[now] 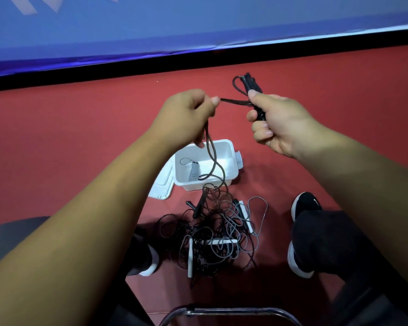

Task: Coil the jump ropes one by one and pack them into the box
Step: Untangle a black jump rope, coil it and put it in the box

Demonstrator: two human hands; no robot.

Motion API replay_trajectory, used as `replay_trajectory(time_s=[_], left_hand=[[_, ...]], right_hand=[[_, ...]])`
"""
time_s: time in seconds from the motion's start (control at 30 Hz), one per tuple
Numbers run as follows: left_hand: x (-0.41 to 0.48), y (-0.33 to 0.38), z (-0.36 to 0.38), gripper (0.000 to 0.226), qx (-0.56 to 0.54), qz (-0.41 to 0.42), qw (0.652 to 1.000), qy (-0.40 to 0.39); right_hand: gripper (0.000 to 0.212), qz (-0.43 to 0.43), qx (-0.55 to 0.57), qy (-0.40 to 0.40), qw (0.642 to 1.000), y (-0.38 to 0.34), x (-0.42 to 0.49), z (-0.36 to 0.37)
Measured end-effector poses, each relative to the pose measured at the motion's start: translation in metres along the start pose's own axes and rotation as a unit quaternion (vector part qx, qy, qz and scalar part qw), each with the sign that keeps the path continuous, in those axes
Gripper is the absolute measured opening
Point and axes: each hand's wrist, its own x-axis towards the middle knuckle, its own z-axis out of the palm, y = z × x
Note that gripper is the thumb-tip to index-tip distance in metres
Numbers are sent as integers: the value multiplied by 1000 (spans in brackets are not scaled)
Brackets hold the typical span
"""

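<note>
Our right grip (276, 123) is clasping its curled fingers round the gathered bundle of a black jump rope (247, 82), thumb pressing on top, while our left grip (186, 118) is pinching the same rope's strand between thumb and forefinger, holding it stretched across the gap between the two. From the left grip the rope is hanging down in front of the white box (205, 185), crossing its open top and running into the tangle (212, 231) below. Everything is lying on a red floor (80, 137), which is meeting a black strip (151, 67) and a blue wall covering (198, 24) beyond. We are counting one box, one white lid (161, 187) lying against its left side, and one grey rope (193, 171) sitting coiled inside it. In the tangle, black and grey ropes are overlapping too thickly for us to count; three white handles (190, 260) are showing. Our forearms (92, 220) are covering much of the floor, a black shoe (306, 203) is resting right of the tangle, and a metal tube frame (222, 311) is curving along the bottom edge.
</note>
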Motion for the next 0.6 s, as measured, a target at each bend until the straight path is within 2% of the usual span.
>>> replay_trajectory(time_s=[0.07,0.17,0.23,0.4,0.53,0.6], left_hand=[[-2,3,-2,42,-40,29,999,-19],[-6,5,-3,33,-192,21,975,-111],[-8,4,-7,27,-213,18,962,-171],[-7,-3,-16,26,-50,29,967,-247],[-2,-16,-14,21,176,8,951,-255],[-1,-22,-9,20,219,-10,948,-230]], right_hand=[[20,-3,-18,20,1000,4,2,-1],[22,-10,-27,27,999,3,3,0],[21,-15,-23,38,999,0,3,0],[22,-34,6,45,998,-5,4,-6],[25,-44,10,-30,999,-9,-3,0],[28,-29,5,-92,995,-9,-10,5]])
